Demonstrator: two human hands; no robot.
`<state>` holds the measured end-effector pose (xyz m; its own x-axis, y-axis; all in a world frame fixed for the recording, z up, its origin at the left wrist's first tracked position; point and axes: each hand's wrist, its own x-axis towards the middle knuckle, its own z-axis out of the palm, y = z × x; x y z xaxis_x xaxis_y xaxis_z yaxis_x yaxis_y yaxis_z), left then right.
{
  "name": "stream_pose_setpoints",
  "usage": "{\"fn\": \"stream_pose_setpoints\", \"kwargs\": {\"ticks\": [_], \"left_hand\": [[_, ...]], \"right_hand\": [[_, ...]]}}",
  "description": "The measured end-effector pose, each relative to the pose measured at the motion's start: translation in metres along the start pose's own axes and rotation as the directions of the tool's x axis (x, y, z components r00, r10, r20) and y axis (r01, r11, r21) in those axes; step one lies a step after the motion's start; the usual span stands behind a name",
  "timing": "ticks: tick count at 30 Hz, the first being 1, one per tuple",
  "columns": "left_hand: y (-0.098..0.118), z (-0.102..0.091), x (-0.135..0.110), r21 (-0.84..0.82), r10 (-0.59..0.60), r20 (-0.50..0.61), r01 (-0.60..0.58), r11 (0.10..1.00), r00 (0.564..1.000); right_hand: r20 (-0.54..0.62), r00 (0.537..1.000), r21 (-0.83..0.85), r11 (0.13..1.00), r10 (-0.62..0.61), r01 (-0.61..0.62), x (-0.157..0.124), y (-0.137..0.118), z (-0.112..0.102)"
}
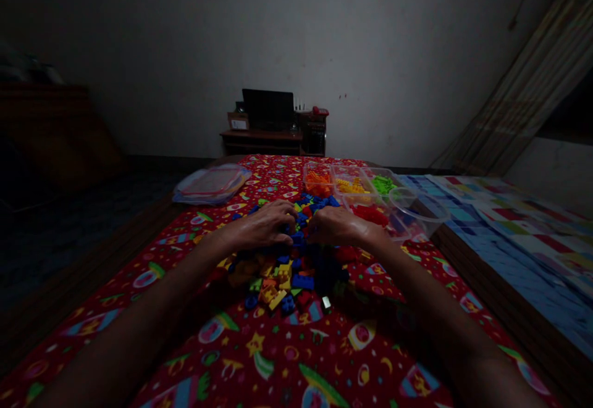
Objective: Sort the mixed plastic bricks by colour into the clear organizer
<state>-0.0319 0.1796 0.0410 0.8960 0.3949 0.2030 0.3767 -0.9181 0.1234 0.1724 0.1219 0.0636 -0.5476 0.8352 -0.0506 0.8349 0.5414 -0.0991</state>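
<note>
A pile of toy building bricks [303, 281] in blue, yellow, red, green and orange lies spread in the middle of the table. Over its left side reaches my left hand [266, 226], fingers bent and the thumb apart from them, with bricks showing in the gap. On the other side of the pile is my right hand [340, 226], its fingers closed and pointing down; whatever they pinch is hidden. Beyond it stand clear plastic containers that hold orange bricks [318, 183], yellow bricks [351, 186], green bricks [383, 184] and red bricks [370, 214].
A red patterned cloth [278, 365] covers the table. Stacked plastic lids [213, 184] lie at the back left. A round clear container [419, 205] sits at the right edge, beside a bed [523, 235]. A monitor [269, 110] stands by the far wall.
</note>
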Motion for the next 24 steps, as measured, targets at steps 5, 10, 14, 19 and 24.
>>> {"fn": "stream_pose_setpoints", "kwargs": {"ticks": [5,10,14,19,24], "left_hand": [[-0.017,0.005,0.004,-0.102,-0.082,-0.046,0.077,0.992,0.996],[-0.023,0.004,0.003,-0.179,-0.171,-0.12,0.148,0.973,0.978],[-0.027,-0.004,-0.002,-0.19,-0.213,-0.196,0.177,0.966,0.957],[-0.041,-0.011,-0.01,-0.134,-0.28,-0.19,0.258,0.957,0.941],[-0.065,-0.014,-0.025,-0.155,-0.462,-0.202,0.437,0.886,0.864]], "right_hand": [[-0.134,0.991,-0.08,0.997,0.004,-0.015,0.005,-0.014,0.017],[-0.241,0.97,-0.126,0.99,0.023,-0.055,0.008,-0.003,0.018],[-0.384,0.895,-0.059,0.962,0.226,-0.268,-0.004,0.038,-0.004],[-0.516,0.666,0.0,0.777,0.539,-0.629,-0.038,0.1,-0.024],[-0.453,0.431,0.03,0.497,0.78,-0.867,-0.077,0.143,-0.025]]}}
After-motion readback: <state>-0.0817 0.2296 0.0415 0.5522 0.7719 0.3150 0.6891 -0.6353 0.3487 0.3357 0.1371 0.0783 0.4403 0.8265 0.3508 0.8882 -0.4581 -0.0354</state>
